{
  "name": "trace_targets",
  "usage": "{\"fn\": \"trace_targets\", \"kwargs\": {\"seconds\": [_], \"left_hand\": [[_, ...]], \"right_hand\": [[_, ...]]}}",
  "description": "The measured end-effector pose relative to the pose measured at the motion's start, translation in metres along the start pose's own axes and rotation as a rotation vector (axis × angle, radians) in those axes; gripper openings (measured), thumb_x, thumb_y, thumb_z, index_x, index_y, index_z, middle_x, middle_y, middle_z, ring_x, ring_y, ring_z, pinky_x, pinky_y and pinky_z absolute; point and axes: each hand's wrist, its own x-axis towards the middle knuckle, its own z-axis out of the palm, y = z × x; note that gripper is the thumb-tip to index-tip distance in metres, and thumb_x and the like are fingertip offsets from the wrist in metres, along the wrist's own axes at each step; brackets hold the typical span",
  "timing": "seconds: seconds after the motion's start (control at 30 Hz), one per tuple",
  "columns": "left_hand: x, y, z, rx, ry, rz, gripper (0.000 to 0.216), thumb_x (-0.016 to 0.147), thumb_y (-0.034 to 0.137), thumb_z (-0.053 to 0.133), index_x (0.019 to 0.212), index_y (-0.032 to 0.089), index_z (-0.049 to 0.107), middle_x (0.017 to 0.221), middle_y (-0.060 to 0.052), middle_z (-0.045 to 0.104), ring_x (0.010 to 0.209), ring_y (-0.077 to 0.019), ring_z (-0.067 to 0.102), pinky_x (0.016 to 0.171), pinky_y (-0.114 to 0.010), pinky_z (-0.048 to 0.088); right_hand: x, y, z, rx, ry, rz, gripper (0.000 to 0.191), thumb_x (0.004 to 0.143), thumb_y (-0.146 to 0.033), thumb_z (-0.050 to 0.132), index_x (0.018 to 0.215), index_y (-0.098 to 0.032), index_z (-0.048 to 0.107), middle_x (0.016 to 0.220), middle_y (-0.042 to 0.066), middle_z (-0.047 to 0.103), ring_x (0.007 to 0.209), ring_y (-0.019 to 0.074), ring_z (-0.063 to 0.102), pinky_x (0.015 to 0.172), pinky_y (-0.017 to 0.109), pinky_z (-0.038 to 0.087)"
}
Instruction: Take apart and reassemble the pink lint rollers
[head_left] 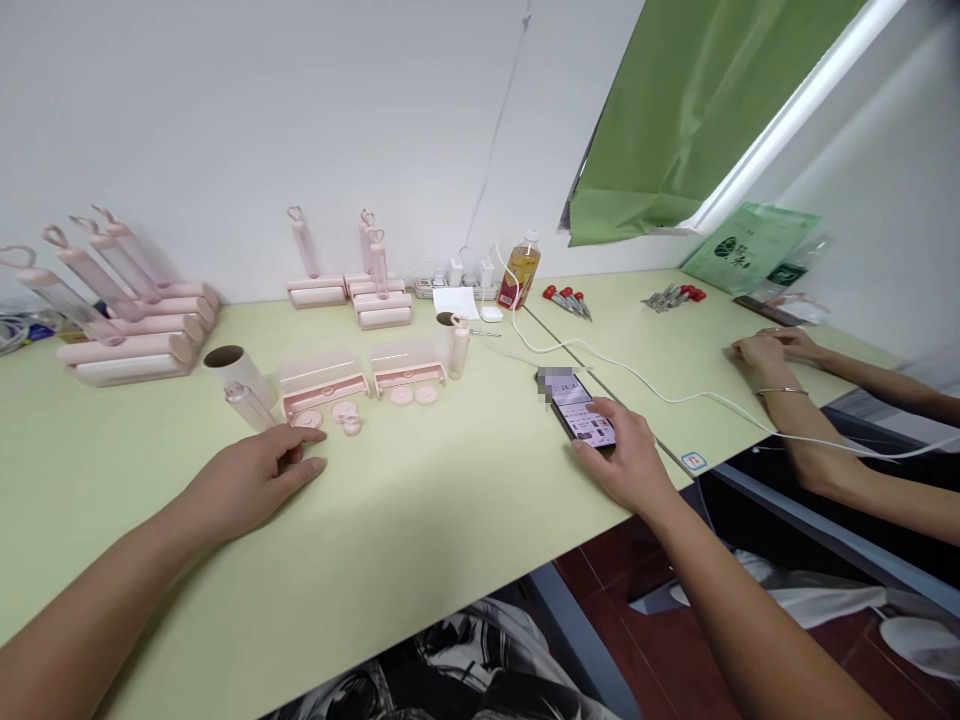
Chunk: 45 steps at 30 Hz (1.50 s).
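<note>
My left hand lies on the pale green table, fingers loosely apart and holding nothing. Just beyond its fingertips are small pink round caps and an open pink case with a clear panel. A clear handle tube and a cardboard-cored white roll are beside them. My right hand grips the lower end of a smartphone, thumb at one edge and fingers at the other. Its screen is lit. A second open pink case sits between the hands, near another small handle tube.
Pink rollers with upright handles stand back left, more by the wall. A drink bottle, a white cable and red-tipped tools lie beyond. Another person's hands rest at right.
</note>
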Motion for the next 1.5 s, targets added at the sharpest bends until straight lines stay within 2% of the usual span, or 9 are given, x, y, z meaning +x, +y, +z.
{"fn": "trace_targets", "kwargs": {"seconds": [0.1, 0.4, 0.7, 0.83, 1.0, 1.23, 1.5], "left_hand": [[0.0001, -0.0007, 0.0005, -0.003, 0.014, 0.004, 0.057, 0.082, 0.061, 0.045, 0.124, 0.025, 0.061, 0.076, 0.000, 0.064, 0.069, -0.0188, 0.060, 0.063, -0.027, 0.044], [0.0006, -0.0023, 0.0014, -0.005, 0.017, 0.013, 0.057, 0.082, 0.061, 0.045, 0.124, 0.026, 0.061, 0.077, 0.000, 0.064, 0.069, -0.0188, 0.060, 0.063, -0.027, 0.044], [-0.0002, -0.0013, 0.0008, -0.002, 0.010, 0.003, 0.057, 0.083, 0.062, 0.044, 0.125, 0.026, 0.060, 0.078, 0.000, 0.064, 0.070, -0.0187, 0.060, 0.064, -0.028, 0.044], [-0.0009, -0.0012, 0.0001, -0.005, 0.011, 0.002, 0.057, 0.082, 0.061, 0.044, 0.124, 0.026, 0.061, 0.078, 0.000, 0.064, 0.070, -0.0188, 0.060, 0.064, -0.028, 0.045], [-0.0003, -0.0013, 0.0007, -0.003, 0.010, 0.007, 0.056, 0.083, 0.061, 0.044, 0.124, 0.026, 0.060, 0.080, 0.000, 0.064, 0.071, -0.0190, 0.060, 0.065, -0.028, 0.045], [0.0001, -0.0010, 0.0008, -0.015, 0.013, 0.024, 0.056, 0.084, 0.060, 0.044, 0.124, 0.025, 0.060, 0.081, -0.002, 0.064, 0.072, -0.0198, 0.061, 0.065, -0.028, 0.045], [-0.0007, -0.0003, -0.0001, -0.016, 0.014, 0.013, 0.057, 0.082, 0.060, 0.045, 0.124, 0.025, 0.061, 0.080, -0.001, 0.065, 0.071, -0.0193, 0.060, 0.063, -0.028, 0.044]], "right_hand": [[0.0008, 0.0009, 0.0017, -0.021, -0.023, 0.005, 0.060, 0.077, -0.047, 0.059, 0.129, -0.020, 0.046, 0.130, 0.014, 0.055, 0.116, 0.0360, 0.047, 0.098, 0.052, 0.036], [0.0014, -0.0004, 0.0034, -0.064, 0.001, 0.086, 0.068, 0.074, -0.047, 0.064, 0.133, -0.017, 0.045, 0.132, 0.016, 0.054, 0.119, 0.0380, 0.047, 0.101, 0.054, 0.035], [0.0034, -0.0026, 0.0020, -0.058, -0.001, 0.104, 0.074, 0.076, -0.045, 0.062, 0.137, -0.011, 0.039, 0.134, 0.021, 0.050, 0.120, 0.0367, 0.050, 0.101, 0.052, 0.040], [0.0029, -0.0028, 0.0021, -0.044, 0.021, 0.071, 0.072, 0.076, -0.044, 0.062, 0.137, -0.013, 0.038, 0.135, 0.020, 0.049, 0.126, 0.0360, 0.046, 0.103, 0.051, 0.039], [0.0032, -0.0023, 0.0030, -0.032, 0.024, 0.074, 0.071, 0.076, -0.046, 0.062, 0.136, -0.014, 0.041, 0.134, 0.020, 0.051, 0.122, 0.0368, 0.048, 0.102, 0.052, 0.039], [0.0030, -0.0022, 0.0016, -0.042, 0.038, 0.102, 0.070, 0.077, -0.047, 0.060, 0.136, -0.014, 0.042, 0.117, 0.017, 0.060, 0.108, 0.0359, 0.053, 0.094, 0.052, 0.041], [0.0028, -0.0027, 0.0001, -0.036, 0.056, 0.119, 0.061, 0.078, -0.048, 0.058, 0.129, -0.017, 0.047, 0.101, 0.013, 0.061, 0.098, 0.0338, 0.052, 0.089, 0.050, 0.040]]}}
